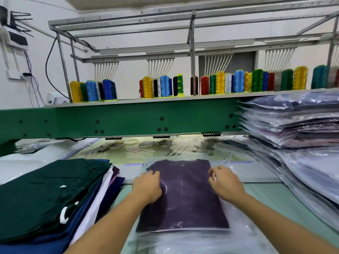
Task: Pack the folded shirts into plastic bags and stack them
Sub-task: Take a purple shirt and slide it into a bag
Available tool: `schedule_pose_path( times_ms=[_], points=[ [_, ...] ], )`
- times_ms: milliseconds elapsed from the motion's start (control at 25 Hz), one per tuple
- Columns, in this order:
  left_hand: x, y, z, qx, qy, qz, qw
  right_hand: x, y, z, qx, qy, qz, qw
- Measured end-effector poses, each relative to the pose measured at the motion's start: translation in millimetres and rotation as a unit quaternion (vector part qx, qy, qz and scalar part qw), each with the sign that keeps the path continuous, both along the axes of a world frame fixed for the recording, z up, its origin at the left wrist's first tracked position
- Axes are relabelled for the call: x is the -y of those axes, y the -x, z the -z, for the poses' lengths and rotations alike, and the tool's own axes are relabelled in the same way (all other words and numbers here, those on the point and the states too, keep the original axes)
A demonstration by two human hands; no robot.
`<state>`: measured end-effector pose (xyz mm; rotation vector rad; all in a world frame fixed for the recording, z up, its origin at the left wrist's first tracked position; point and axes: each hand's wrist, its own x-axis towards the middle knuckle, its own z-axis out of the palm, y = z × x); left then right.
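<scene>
A folded dark purple shirt (185, 195) lies in front of me inside a clear plastic bag (236, 235), whose loose end spreads toward me. My left hand (146, 186) rests on the shirt's left edge with fingers curled at the bag's side. My right hand (224, 182) lies on the right upper part, fingers bent and pinching the bag film. To the left sits a pile of unbagged folded shirts (47, 195), dark green on top. A tall stack of bagged shirts (293, 129) fills the right side.
A green machine beam (119, 120) runs across behind the work area, with rows of coloured thread cones (220, 83) on the shelf above it. Embroidery hoops and scraps (143, 143) lie under the beam. The pale green tabletop (271, 197) shows between the bag and the right stack.
</scene>
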<state>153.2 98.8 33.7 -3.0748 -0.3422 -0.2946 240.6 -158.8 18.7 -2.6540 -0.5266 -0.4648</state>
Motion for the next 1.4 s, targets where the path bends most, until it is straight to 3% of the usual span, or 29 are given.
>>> schedule_pose_path(
  times_ms=[200,280,360,600,1000,1160,1280,1400],
  points=[
    [13.6,-75.8,9.9,0.064,0.045,-0.010,0.997,-71.9,-56.6,9.6,0.006,0.049,-0.026,0.998],
    [19.4,-106.6,16.0,0.078,0.069,0.007,0.995,-101.3,-79.9,13.1,-0.034,0.073,-0.040,0.996],
    [17.7,-128.3,28.2,0.061,0.099,0.016,0.993,-118.5,-99.9,19.6,-0.086,0.093,-0.050,0.991],
    [-10.8,-147.5,65.8,0.021,0.077,-0.053,0.995,-112.9,-135.9,41.0,-0.101,0.142,-0.039,0.984],
    [-25.7,-124.8,61.4,0.007,0.109,-0.108,0.988,-69.3,-138.7,49.8,-0.074,0.134,0.042,0.987],
    [-27.6,-103.9,39.5,-0.061,0.034,-0.170,0.983,-58.4,-124.7,33.0,-0.070,0.199,0.103,0.972],
    [-7.4,-76.5,26.9,-0.028,0.028,-0.125,0.991,-58.9,-92.4,20.7,-0.004,0.185,0.091,0.979],
    [23.5,-46.3,27.9,-0.007,0.073,-0.047,0.996,-68.3,-45.7,18.9,-0.036,0.127,0.008,0.991]
  ],
)
